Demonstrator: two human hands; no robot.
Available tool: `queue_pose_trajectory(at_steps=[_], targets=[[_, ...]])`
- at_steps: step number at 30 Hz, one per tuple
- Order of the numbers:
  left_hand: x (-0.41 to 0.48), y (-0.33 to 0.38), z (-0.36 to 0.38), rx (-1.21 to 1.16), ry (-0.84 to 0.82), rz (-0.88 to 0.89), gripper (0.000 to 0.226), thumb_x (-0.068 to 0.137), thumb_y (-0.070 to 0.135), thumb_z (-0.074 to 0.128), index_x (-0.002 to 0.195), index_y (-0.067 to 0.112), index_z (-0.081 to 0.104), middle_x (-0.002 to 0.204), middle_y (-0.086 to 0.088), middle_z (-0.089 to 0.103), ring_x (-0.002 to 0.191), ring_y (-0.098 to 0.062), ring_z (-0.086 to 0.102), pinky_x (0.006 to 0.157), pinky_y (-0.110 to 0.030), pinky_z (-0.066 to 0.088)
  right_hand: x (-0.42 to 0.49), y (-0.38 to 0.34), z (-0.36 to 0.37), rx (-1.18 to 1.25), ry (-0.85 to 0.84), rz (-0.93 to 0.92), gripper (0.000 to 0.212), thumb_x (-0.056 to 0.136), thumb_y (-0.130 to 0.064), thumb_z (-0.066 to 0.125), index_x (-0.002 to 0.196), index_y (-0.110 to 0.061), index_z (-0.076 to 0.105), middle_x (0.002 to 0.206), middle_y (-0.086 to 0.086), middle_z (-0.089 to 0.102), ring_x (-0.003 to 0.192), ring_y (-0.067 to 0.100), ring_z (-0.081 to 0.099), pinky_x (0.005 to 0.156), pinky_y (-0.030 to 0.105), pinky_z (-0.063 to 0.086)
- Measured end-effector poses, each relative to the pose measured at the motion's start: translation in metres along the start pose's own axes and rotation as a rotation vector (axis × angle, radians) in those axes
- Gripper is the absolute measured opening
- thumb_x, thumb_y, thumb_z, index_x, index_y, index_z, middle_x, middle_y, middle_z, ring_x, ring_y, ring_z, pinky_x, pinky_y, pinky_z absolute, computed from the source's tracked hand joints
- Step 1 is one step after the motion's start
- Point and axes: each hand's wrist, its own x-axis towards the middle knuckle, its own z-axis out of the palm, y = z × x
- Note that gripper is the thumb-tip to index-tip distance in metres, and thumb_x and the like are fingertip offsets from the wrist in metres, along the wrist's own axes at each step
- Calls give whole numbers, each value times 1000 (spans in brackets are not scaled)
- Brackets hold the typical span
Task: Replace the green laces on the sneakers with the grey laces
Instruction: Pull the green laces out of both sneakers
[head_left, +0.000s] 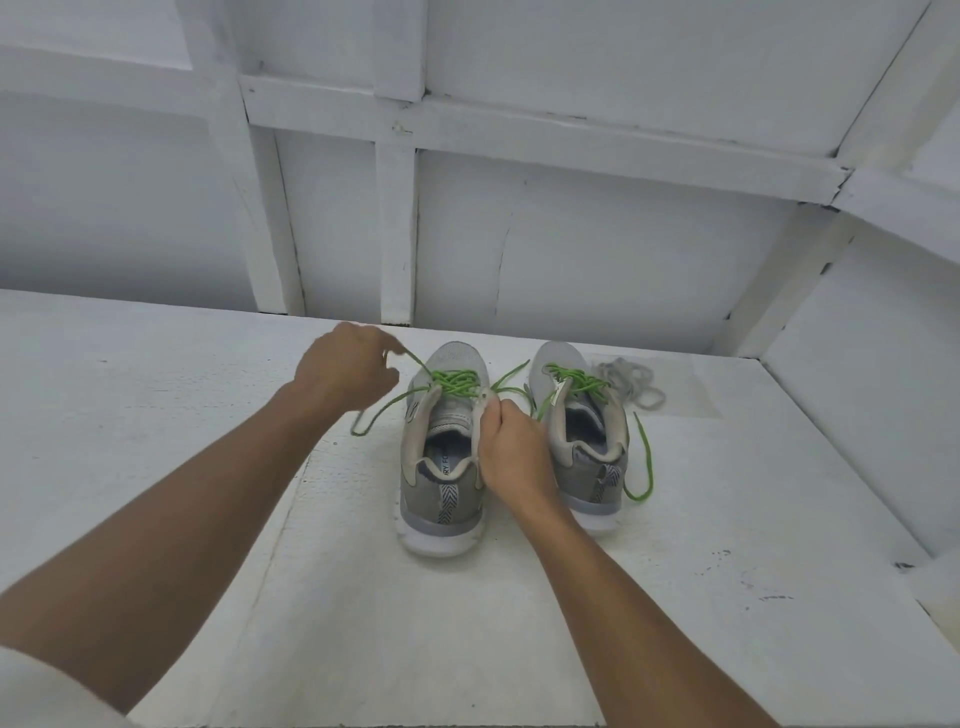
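Green lace, threaded in left sneaker on bench: one strand runs toward 10 o'clock into the pinching left hand; right hand grips that sneaker's 3 o'clock side.

I see the sneakers in matt grey mesh cloth, with smoother panels at the heel and white, dull, foam-like soles. The green laces are round woven cord with a faint sheen. The grey laces look soft and matt. The tabletop is white-painted, grainy and scuffed. The wall looks like painted wood.
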Motion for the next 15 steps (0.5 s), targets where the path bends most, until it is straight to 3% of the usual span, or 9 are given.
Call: queue_pose_trajectory(at_steps=[3, 6, 9, 11, 15], targets=[[-2, -2, 6, 95, -163, -23, 51, 82, 50, 69, 126, 26, 62, 127, -6, 57, 118, -25, 52, 99, -41, 45, 0, -1, -1, -16, -1, -5, 47, 105, -36, 23, 94, -6, 58, 97, 13, 63, 79, 21, 45, 68, 28, 29], [-5, 5, 5, 62, -64, -13, 38, 88, 42, 64, 121, 22, 64, 131, -12, 48, 119, -30, 48, 100, -40, 43, 0, -1, -1, -23, -4, -11, 46, 105, -36, 23, 92, -8, 58, 94, 10, 62, 80, 23, 48, 68, 28, 30], [-13, 21, 6, -136, 85, -28, 29, 97, 35, 50, 107, 12, 64, 112, -14, 58, 102, -31, 55, 84, -36, 44, 1, -1, -2, -38, -15, -20, 48, 105, -36, 22, 96, -6, 59, 97, 12, 63, 81, 22, 48, 69, 28, 30], [-20, 29, 12, -208, 42, -56, 35, 98, 41, 45, 102, 9, 59, 98, -11, 61, 90, -29, 56, 73, -34, 43, 2, -2, -4, -66, -48, -24, 50, 105, -38, 20, 100, -7, 59, 101, 12, 64, 81, 21, 46, 70, 29, 31], [-32, 30, 35, -261, 6, -94, 38, 94, 52, 48, 96, 15, 56, 92, -4, 61, 83, -23, 58, 65, -32, 43, 5, -5, -12, -112, -118, -43, 49, 104, -43, 21, 97, -13, 59, 97, 10, 64, 92, 29, 58, 72, 34, 40]])
